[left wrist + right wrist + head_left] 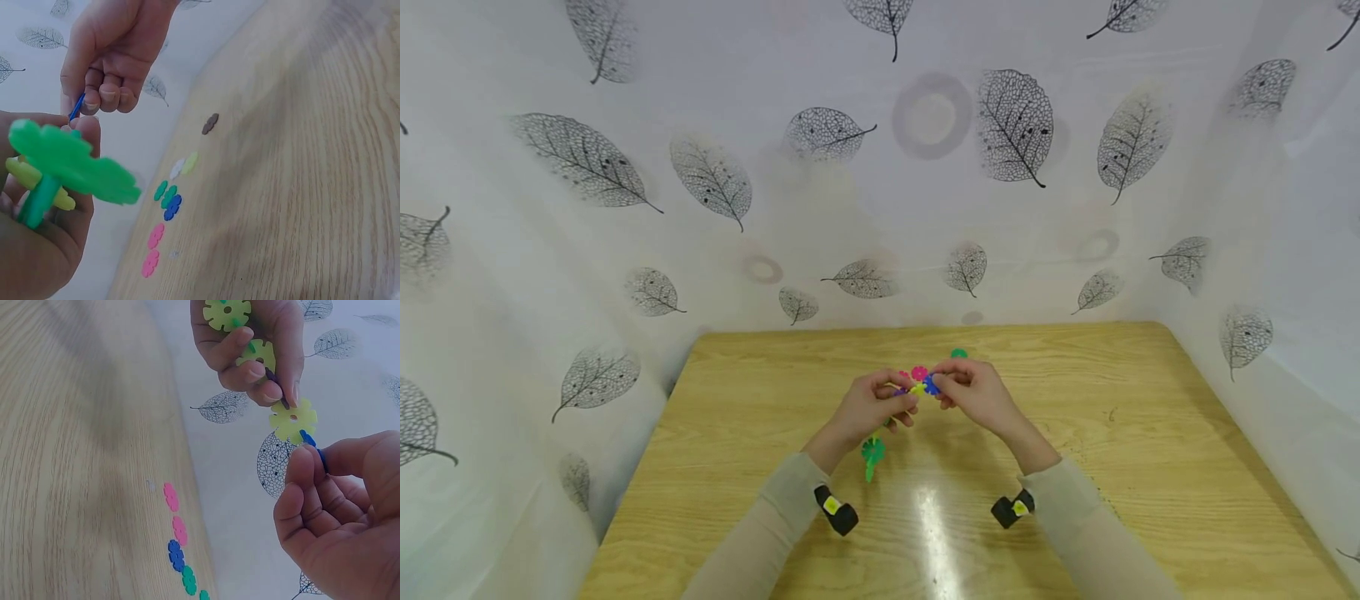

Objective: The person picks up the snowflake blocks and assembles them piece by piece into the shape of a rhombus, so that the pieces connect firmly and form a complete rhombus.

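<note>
My left hand (pixel 867 408) grips a chain of interlocked plastic snowflake discs. In the right wrist view the chain shows yellow discs, green links and a dark purple disc (pixel 275 386), with a yellow disc (pixel 294 421) at its end. A green disc (pixel 75 164) of the chain looms large in the left wrist view, and another green disc (pixel 872 451) hangs below the left hand. Between thumb and fingers my right hand (pixel 983 397) pinches a blue disc (pixel 308 439). Its edge meets the end yellow disc; whether the slots interlock I cannot tell.
Loose discs lie in a rough row on the wooden table (pixel 1150 467): pink discs (pixel 171 497), a blue disc (pixel 175 555), green discs (pixel 189 580), a white disc (pixel 177 167), a yellow disc (pixel 190 163) and a brown disc (pixel 210 124). A leaf-patterned curtain (pixel 850 217) surrounds the table's far side.
</note>
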Tool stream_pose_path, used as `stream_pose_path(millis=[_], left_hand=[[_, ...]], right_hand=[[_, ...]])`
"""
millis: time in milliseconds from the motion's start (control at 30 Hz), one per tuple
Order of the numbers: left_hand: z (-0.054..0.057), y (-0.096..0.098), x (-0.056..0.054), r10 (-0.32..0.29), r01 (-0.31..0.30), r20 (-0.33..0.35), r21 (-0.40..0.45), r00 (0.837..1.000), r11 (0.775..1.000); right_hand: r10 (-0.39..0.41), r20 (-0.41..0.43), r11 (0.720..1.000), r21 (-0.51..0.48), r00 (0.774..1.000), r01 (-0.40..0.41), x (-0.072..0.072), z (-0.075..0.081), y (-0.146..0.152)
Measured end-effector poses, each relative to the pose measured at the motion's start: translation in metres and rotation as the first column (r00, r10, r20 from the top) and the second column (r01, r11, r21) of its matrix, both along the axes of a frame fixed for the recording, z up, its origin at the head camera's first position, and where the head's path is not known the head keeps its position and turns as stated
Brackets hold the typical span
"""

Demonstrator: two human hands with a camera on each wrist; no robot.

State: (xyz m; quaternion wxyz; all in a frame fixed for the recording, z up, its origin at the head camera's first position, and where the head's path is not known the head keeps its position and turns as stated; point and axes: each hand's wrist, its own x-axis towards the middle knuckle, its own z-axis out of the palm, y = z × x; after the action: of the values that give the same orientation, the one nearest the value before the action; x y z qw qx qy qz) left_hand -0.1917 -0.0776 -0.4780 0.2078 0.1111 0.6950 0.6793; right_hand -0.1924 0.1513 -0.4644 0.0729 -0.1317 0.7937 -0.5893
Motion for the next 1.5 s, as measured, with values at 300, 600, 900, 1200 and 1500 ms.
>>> stream_pose_path(millis=[300,600,900,1200,1500], left_hand=[[0.0005,0.0012,0.0019,0.011,-0.011,-0.021,0.010,1.000,1.000],[-0.0001,0.0035,0.0029,-0.002,0.002,0.002,0.050,1.000,0.999],[-0.0012,0.0045,0.0040,-0.006,0.006,0.037,0.022,0.999,1.000],[0.0008,0.0044,0.0058,-0.004,0.002,0.052,0.030,0.999,1.000],[-0.0003,0.0067,0.0050,0.019,-0.023,0.097,0.031,0.995,0.999]], right_hand=[[0.019,-0.046,1.000,0.022,0.999,-0.018,0.0002,-0.0020,-0.0019],[0.028,-0.041,0.999,0.026,0.999,-0.027,-0.0015,-0.0016,0.0018],[0.010,-0.020,1.000,0.030,1.000,-0.009,-0.0023,-0.0011,0.0023],[-0.007,-0.007,1.000,0.021,1.000,0.007,-0.0019,0.0010,0.0025],[-0.012,0.000,1.000,0.022,1.000,0.012,-0.0016,0.0012,0.0017]])
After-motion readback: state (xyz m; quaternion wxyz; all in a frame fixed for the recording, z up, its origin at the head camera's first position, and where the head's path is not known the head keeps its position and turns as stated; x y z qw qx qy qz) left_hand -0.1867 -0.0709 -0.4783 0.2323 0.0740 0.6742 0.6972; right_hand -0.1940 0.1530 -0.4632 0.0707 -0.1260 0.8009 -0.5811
